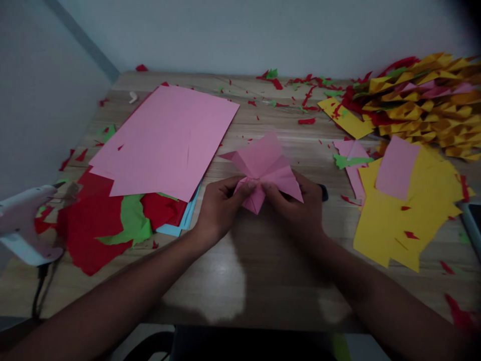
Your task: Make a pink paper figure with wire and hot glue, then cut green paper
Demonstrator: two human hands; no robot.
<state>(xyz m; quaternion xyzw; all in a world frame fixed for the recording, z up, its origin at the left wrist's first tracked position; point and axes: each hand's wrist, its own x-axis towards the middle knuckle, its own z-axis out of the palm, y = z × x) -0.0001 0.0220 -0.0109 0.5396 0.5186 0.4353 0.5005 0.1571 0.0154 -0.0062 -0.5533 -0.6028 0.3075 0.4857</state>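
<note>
A piece of pink paper (265, 160) with several creases is held up over the middle of the table, its upper corners spread wide and a small pointed part hanging at the bottom. My left hand (223, 203) pinches it from the left, thumb on the near side. From the right, my right hand (300, 203) pinches it too, the two thumbs almost meeting at the gathered centre. The other fingers are partly hidden behind the paper. Left of my hands lies a stack of large pink sheets (165, 140).
Red paper (93, 230) and a green scrap (131, 220) lie at the left, beside a white glue gun (26, 220) with a cord. Yellow sheets (406, 220) lie at the right. Behind them sits a pile of folded yellow paper pieces (421, 105). Scraps litter the table's back.
</note>
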